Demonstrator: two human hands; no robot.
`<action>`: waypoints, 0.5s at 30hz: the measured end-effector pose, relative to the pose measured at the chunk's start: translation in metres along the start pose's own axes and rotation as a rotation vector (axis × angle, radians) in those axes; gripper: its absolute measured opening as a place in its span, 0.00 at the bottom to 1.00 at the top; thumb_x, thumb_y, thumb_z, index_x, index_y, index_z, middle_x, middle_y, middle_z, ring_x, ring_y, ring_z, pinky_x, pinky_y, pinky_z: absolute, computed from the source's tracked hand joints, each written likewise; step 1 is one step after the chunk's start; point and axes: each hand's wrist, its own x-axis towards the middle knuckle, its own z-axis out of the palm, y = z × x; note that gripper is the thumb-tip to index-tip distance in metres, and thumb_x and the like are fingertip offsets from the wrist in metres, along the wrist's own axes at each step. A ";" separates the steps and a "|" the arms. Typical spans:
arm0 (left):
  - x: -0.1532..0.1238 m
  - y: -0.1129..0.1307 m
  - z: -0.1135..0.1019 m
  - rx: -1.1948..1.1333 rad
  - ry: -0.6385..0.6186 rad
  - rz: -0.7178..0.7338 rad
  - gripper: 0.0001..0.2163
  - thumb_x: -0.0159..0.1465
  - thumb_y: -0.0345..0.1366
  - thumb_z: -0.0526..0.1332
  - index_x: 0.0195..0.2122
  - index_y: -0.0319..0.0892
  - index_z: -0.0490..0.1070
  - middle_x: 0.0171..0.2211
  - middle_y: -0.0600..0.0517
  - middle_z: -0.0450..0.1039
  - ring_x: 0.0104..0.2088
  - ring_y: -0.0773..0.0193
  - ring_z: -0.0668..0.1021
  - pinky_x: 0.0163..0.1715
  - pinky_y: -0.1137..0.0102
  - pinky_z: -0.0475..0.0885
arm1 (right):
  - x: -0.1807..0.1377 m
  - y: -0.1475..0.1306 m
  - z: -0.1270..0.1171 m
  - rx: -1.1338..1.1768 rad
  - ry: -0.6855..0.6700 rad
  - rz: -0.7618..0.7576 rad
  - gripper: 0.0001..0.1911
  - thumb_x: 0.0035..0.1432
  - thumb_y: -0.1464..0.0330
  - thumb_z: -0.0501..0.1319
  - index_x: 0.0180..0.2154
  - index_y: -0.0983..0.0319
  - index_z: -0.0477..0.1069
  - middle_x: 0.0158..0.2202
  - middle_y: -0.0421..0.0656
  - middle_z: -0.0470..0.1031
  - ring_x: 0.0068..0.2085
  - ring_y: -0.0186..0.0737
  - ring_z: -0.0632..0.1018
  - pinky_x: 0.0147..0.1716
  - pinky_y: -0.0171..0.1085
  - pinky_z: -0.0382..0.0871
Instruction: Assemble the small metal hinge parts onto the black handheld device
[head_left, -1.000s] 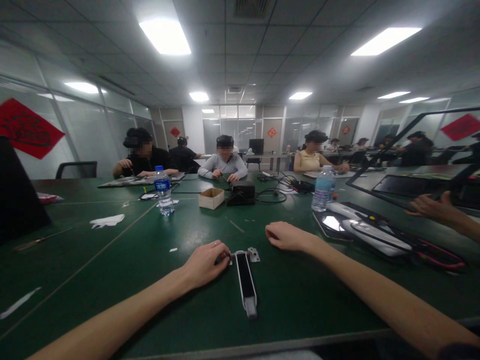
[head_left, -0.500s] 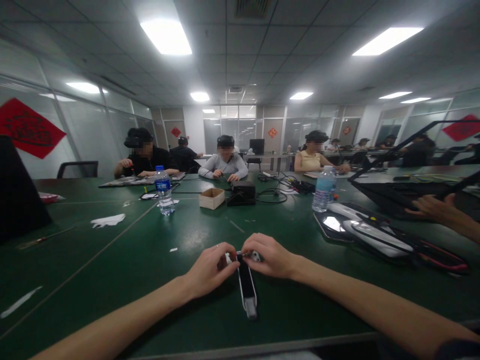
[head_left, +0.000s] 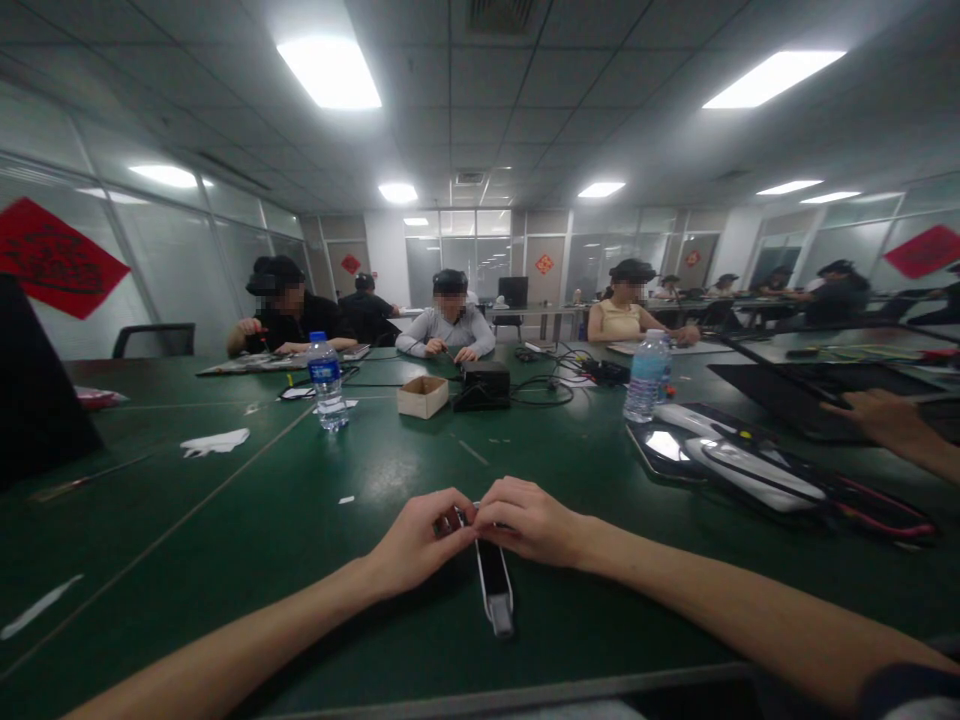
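A long narrow black part with a silver frame (head_left: 495,590) lies on the green table (head_left: 300,520) straight in front of me, its near end pointing at me. My left hand (head_left: 420,540) and my right hand (head_left: 525,520) meet at its far end, fingers curled and pinched on the small metal bracket there, which they mostly hide. Both forearms rest low over the table.
Two water bottles (head_left: 327,380) (head_left: 645,375), a small cardboard box (head_left: 424,396) and a black device with cables (head_left: 484,385) stand mid-table. At the right, white and black devices (head_left: 742,465) lie beside another person's hand (head_left: 885,420) on a dark panel. Several people sit across.
My right hand came in from the right to the part's far end and closed there against my left hand. The person at the right lowered the dark panel flat.
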 end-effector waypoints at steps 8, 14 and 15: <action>0.006 -0.015 -0.015 0.171 0.013 0.007 0.05 0.59 0.35 0.61 0.35 0.41 0.70 0.27 0.57 0.67 0.25 0.69 0.69 0.26 0.75 0.65 | -0.002 0.011 -0.013 0.011 -0.070 0.017 0.05 0.62 0.71 0.56 0.38 0.64 0.70 0.35 0.47 0.76 0.36 0.39 0.75 0.36 0.36 0.69; 0.007 -0.029 -0.020 0.309 -0.045 -0.088 0.05 0.60 0.36 0.61 0.35 0.42 0.71 0.26 0.57 0.68 0.25 0.68 0.71 0.26 0.75 0.65 | -0.010 0.026 -0.023 0.031 -0.288 0.279 0.05 0.59 0.71 0.59 0.36 0.64 0.72 0.33 0.44 0.74 0.34 0.37 0.73 0.35 0.35 0.67; 0.007 -0.030 -0.019 0.314 -0.052 -0.097 0.05 0.60 0.37 0.61 0.35 0.42 0.72 0.25 0.57 0.68 0.25 0.67 0.71 0.26 0.75 0.65 | -0.010 0.027 -0.024 0.032 -0.328 0.316 0.04 0.59 0.70 0.60 0.36 0.64 0.72 0.33 0.44 0.74 0.34 0.37 0.73 0.35 0.35 0.67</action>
